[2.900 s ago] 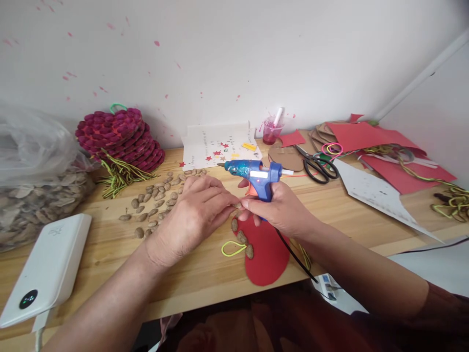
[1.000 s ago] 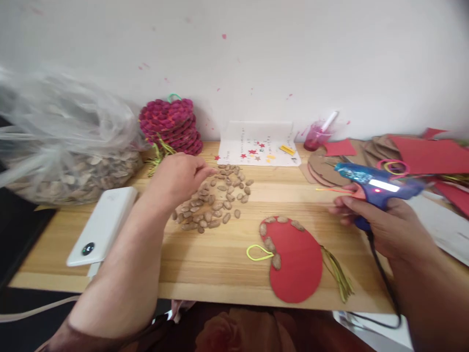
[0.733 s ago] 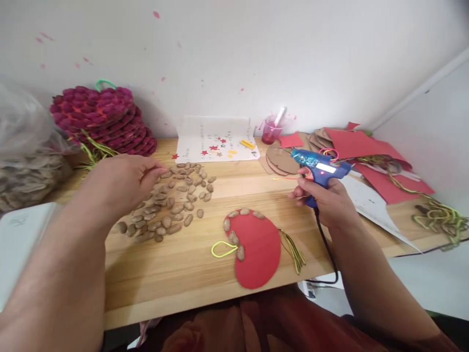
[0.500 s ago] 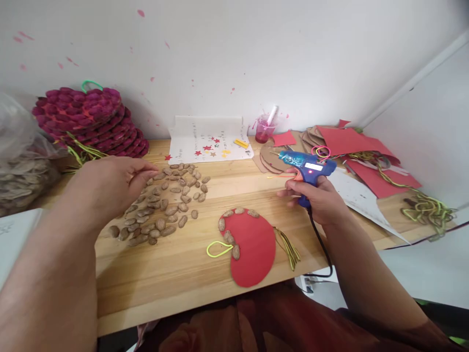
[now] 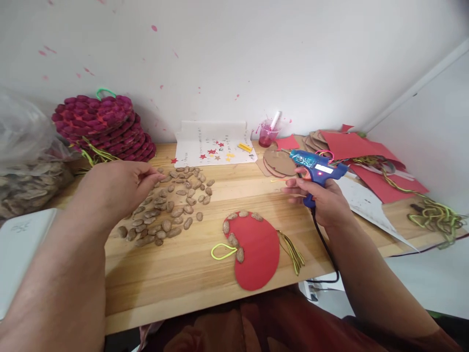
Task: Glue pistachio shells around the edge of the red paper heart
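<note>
My left hand (image 5: pixel 119 188) is over the far left part of a spread of loose peanuts (image 5: pixel 166 225), thumb and forefinger pinched together at a peanut (image 5: pixel 163 178). The fingertips partly cover it. My right hand (image 5: pixel 326 198) is wrapped round a blue glue gun (image 5: pixel 311 166), whose small red light is lit and whose nozzle points left. Between the hands lies a red heart-shaped card (image 5: pixel 258 249) with several peanuts stuck along its upper left edge. A yellow cord loop (image 5: pixel 223 252) comes out of its notch, and a cord tassel (image 5: pixel 293 252) from its right side.
A stack of purple peanut-covered hearts (image 5: pixel 98 120) leans at the back left, beside a plastic bag of peanuts (image 5: pixel 32 188). Behind are a paper with stars (image 5: pixel 212 142) and a cup of red paint (image 5: pixel 266 134). Red card scraps (image 5: pixel 351 146) and tangled cords (image 5: pixel 436 220) lie right.
The whole view has shifted slightly, so everything sits a little further right and lower. My left fingers stay pinched at the peanuts; my right hand keeps the glue gun.
</note>
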A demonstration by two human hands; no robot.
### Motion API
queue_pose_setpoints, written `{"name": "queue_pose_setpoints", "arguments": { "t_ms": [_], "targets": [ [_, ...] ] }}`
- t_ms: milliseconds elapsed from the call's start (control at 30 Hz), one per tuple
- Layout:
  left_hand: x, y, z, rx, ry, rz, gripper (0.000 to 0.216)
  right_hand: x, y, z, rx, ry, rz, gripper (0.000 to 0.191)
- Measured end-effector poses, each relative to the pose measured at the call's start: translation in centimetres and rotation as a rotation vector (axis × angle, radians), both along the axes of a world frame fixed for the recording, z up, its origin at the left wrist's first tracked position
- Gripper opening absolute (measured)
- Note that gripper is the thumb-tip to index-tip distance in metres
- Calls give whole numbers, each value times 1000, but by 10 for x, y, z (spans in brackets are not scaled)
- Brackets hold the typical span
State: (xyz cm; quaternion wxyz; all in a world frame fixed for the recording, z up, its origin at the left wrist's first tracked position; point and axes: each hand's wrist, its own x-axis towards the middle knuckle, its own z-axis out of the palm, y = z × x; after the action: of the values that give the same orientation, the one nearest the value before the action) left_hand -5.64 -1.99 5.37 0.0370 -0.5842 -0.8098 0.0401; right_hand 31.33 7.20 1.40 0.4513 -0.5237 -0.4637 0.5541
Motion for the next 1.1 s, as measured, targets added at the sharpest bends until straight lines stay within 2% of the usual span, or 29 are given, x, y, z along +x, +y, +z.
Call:
{"name": "queue_pose_setpoints", "arguments": {
  "t_ms": [167, 233, 367, 567, 633, 767, 833, 967, 1100],
  "targets": [
    [4, -5, 8, -17, -11, 25, 49, 2, -3, 3, -67, -38, 36, 51],
    [2, -5, 7, 5, -35, 50, 52, 2, -2, 3, -73, -35, 61, 49],
    [-8, -4, -4, 127, -83, 92, 32, -1, 2, 2, -71, -59, 9, 51],
    [-23, -2, -21, 214, -52, 106, 40, -3, 3, 1, -98, -94, -12, 50],
    [-25, 0, -26, 204, -76, 56, 45, -2, 2, 0, -104, -97, -11, 48],
    [-23, 7, -37, 168, -141, -171, 49, -4, -3, -1, -92, -102, -24, 37],
    [-21, 10, -41, 150, -155, -239, 51, -5, -3, -1, -90, -102, -21, 36],
    [-18, 12, -46, 112, -156, -269, 62, -3, 0, -1, -121, -89, -7, 42],
    [-17, 10, -43, 99, -185, -251, 60, -1, 0, -1, -129, -89, 2, 44]
  ]
}}
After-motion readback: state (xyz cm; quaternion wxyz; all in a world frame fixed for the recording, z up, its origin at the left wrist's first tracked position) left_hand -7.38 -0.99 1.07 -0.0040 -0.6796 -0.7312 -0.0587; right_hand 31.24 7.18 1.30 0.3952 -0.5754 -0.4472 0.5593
